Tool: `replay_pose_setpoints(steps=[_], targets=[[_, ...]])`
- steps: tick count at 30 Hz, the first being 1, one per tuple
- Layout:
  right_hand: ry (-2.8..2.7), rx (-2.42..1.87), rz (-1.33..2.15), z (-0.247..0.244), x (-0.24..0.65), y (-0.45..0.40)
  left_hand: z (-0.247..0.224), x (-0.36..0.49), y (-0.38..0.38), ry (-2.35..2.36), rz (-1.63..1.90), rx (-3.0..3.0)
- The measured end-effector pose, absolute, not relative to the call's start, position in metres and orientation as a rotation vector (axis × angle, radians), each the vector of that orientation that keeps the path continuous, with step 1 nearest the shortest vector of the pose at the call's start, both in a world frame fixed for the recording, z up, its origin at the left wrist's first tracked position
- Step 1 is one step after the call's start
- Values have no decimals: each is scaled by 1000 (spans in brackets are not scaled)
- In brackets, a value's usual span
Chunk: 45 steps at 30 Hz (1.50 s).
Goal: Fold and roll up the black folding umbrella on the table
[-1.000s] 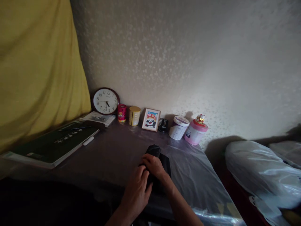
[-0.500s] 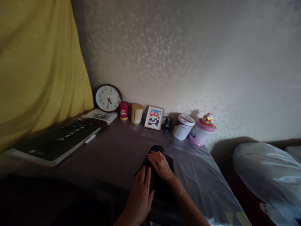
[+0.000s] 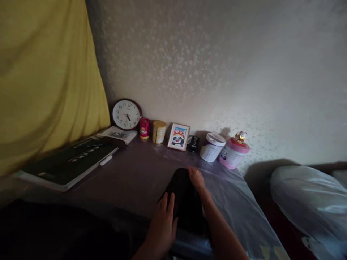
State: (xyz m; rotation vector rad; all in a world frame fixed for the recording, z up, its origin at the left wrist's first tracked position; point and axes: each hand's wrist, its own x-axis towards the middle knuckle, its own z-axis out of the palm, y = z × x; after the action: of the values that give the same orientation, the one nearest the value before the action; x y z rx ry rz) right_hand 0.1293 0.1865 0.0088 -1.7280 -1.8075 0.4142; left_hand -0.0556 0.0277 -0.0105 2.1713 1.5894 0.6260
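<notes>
A black, soft-looking piece of cloth (image 3: 177, 187) lies on the table in front of me; its folds are too dark to make out what kind of item it is. My left hand (image 3: 162, 222) rests on its near left part with the fingers stretched out and slightly apart. At the cloth's far right edge, my right hand (image 3: 197, 178) has its fingers bent around the border and seems to grip it. Those fingertips are partly hidden.
Along the wall stand a clock (image 3: 127, 114), a red can (image 3: 144, 128), a yellow can (image 3: 159, 132), a framed panda picture (image 3: 179, 137), a black object (image 3: 193, 144), a white tub (image 3: 212, 147) and a pink-lidded tub (image 3: 233, 153). A dark green book (image 3: 73, 160) lies left.
My right hand has moved from the top of the black cloth to its far right edge. The cloth's far end looks smoother and more spread. My left hand stays nearly in place.
</notes>
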Motion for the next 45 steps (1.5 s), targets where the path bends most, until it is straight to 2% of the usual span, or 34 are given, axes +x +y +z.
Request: replay_pose_setpoints(steps=[7, 12, 18, 25, 36, 45], targets=[[-1492, -1944, 558, 6, 178, 121, -14, -57, 25, 1574, 733, 2232], [-1288, -1909, 849, 4, 167, 90, -16, -57, 26, 1562, 769, 2232], [-1241, -1830, 931, 22, 141, 79, -9, -61, 24, 1522, 727, 2212], [-1362, -1698, 752, 20, 128, 93, -2, -66, 22, 1498, 600, 2133], [-1398, -1532, 793, 33, 91, 112, 0, -65, 20, 1541, 584, 2182], [-1481, -1700, 662, 23, 71, 132, 1, -66, 21, 1516, 656, 2186]])
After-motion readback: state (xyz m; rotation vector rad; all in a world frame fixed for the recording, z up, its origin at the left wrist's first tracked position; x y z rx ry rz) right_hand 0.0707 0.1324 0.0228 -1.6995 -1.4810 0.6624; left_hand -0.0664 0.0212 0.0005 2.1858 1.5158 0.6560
